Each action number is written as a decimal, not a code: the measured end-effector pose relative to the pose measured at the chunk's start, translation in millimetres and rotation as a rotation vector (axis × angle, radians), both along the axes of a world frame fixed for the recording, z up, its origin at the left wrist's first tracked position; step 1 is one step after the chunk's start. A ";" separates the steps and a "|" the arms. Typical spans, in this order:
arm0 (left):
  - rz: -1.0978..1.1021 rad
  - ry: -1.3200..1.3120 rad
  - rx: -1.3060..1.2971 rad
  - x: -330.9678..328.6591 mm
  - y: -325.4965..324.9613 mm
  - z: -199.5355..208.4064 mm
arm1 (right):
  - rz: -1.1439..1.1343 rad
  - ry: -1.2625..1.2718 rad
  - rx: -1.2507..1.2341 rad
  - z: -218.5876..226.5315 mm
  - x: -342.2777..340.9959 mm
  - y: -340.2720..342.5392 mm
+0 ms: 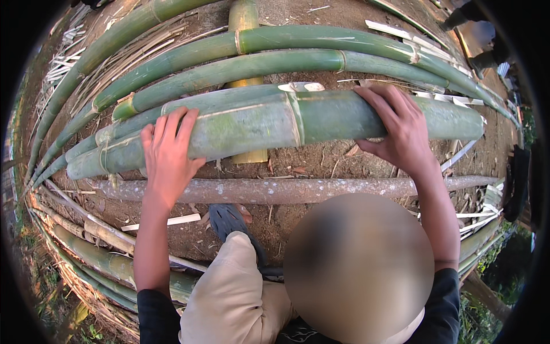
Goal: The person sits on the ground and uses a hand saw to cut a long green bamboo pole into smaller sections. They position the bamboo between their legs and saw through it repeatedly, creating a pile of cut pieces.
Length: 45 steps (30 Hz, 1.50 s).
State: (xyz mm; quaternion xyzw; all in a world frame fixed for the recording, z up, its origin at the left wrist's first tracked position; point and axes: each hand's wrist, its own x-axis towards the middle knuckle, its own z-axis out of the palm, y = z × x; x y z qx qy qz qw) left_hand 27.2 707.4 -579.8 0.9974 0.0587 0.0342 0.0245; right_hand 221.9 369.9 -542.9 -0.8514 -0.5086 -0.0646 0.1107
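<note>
A thick, short length of green bamboo (246, 131) lies crosswise in front of me, with a pale node ring near its middle. My left hand (171, 146) grips its left part, fingers over the top and thumb at the near edge. Toward the right part, my right hand (398, 126) clasps it the same way, with fingers on the far side and thumb on the near side. The fingers' undersides are hidden. Close behind lies another bamboo length (223, 98), and a thin tie (104, 153) goes round the left end.
Long green bamboo poles (298, 39) stretch across behind. A yellowish bamboo crosspiece (249, 156) runs beneath the pieces. Nearer me, a brown log (258, 190) lies on the dirt, beside my shoe (220, 221). Pale split strips (69, 60) are scattered at far left; more bamboo (109, 258) lies at near left.
</note>
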 end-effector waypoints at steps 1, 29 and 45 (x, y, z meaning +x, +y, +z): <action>-0.011 -0.003 0.003 11.6 9.3 -7.1 | -0.008 -0.004 -0.019 -14.3 14.3 9.3; 0.016 0.024 -0.130 59.5 38.1 -55.6 | -0.552 0.311 0.027 -149.5 -124.9 -168.3; -0.083 0.286 -0.131 107.8 55.8 -40.5 | -1.293 0.255 -0.518 -235.4 -284.7 -478.2</action>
